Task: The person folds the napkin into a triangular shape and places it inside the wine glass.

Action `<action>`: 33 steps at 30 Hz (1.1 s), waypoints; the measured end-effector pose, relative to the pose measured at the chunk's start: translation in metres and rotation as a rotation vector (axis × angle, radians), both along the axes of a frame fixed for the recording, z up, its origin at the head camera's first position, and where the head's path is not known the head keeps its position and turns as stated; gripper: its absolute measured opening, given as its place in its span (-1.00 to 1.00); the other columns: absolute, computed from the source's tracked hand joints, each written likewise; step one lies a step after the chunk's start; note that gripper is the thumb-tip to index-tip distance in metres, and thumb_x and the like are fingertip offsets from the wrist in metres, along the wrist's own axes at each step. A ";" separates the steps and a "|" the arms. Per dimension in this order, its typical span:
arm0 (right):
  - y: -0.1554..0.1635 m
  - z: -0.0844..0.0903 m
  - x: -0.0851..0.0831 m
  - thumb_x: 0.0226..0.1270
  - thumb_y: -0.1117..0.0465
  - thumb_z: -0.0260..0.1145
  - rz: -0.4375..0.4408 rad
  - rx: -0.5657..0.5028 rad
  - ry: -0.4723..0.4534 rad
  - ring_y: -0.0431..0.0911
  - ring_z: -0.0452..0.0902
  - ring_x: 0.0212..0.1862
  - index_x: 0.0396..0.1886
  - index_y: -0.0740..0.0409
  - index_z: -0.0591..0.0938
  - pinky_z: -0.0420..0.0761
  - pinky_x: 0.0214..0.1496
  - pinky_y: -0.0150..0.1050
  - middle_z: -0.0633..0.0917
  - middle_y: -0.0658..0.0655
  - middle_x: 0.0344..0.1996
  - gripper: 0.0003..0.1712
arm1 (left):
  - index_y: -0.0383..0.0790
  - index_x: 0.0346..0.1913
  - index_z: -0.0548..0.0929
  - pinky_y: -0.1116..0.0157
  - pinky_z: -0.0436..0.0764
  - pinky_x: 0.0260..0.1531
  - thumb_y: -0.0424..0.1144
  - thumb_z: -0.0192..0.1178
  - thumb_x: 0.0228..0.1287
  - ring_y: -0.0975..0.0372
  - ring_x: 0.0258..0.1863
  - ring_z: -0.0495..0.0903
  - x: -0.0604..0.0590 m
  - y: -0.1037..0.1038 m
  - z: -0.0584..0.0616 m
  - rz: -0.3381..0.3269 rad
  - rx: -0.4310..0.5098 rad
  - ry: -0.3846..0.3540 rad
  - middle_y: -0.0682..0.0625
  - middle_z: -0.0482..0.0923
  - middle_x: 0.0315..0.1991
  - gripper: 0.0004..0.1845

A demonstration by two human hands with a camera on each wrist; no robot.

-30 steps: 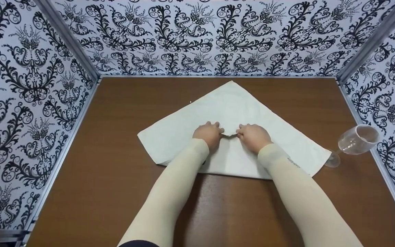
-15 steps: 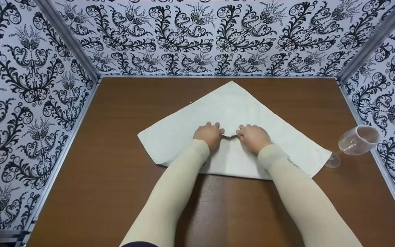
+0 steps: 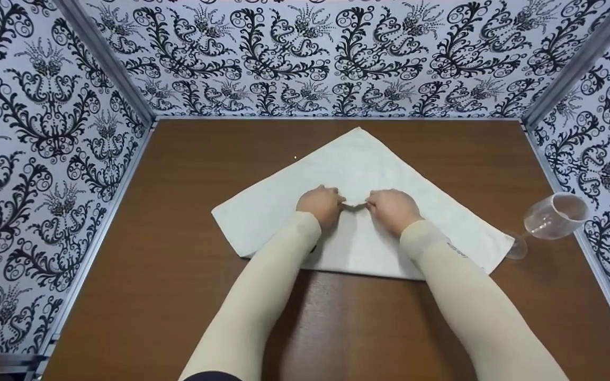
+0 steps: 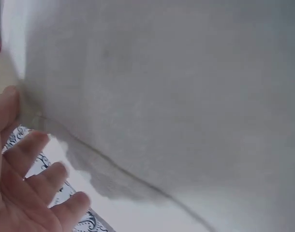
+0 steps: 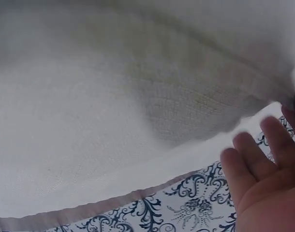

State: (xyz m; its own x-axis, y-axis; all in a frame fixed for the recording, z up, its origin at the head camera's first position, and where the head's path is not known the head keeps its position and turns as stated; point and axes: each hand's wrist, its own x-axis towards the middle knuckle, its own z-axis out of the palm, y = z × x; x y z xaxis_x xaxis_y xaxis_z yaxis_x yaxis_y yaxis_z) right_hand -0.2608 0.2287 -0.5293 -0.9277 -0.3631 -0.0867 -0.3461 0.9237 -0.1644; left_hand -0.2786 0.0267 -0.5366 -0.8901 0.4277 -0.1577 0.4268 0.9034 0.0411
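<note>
A white cloth napkin [image 3: 358, 159] lies folded on the brown table, one corner pointing to the back wall. My left hand [image 3: 321, 206] pinches its near flap's edge between thumb and index finger, left of the middle. A short way to the right, my right hand [image 3: 394, 209] pinches the same edge. Between the hands that edge stands slightly raised. In the left wrist view the other fingers [image 4: 48, 176] stay off the cloth, and so do those fingers [image 5: 249, 164] in the right wrist view.
A clear wine glass [image 3: 554, 217] lies tilted on its side at the right, its foot beside the cloth's right corner. Patterned walls [image 3: 305, 58] enclose the brown table [image 3: 167, 296] at the back and both sides.
Both hands, still pinching the edge, have shifted very slightly away from me and up. The napkin's right corner has slid a little toward the right and nearer.
</note>
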 end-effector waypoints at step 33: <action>0.005 -0.013 -0.001 0.59 0.14 0.27 0.021 0.006 -0.010 0.31 0.64 0.28 0.23 0.09 0.76 0.62 0.29 0.22 0.69 0.23 0.30 -0.65 | 0.17 0.26 0.73 0.01 0.70 0.19 -0.01 0.02 0.67 0.02 0.29 0.66 0.005 0.002 -0.005 -0.010 -0.049 0.002 0.08 0.66 0.24 -0.67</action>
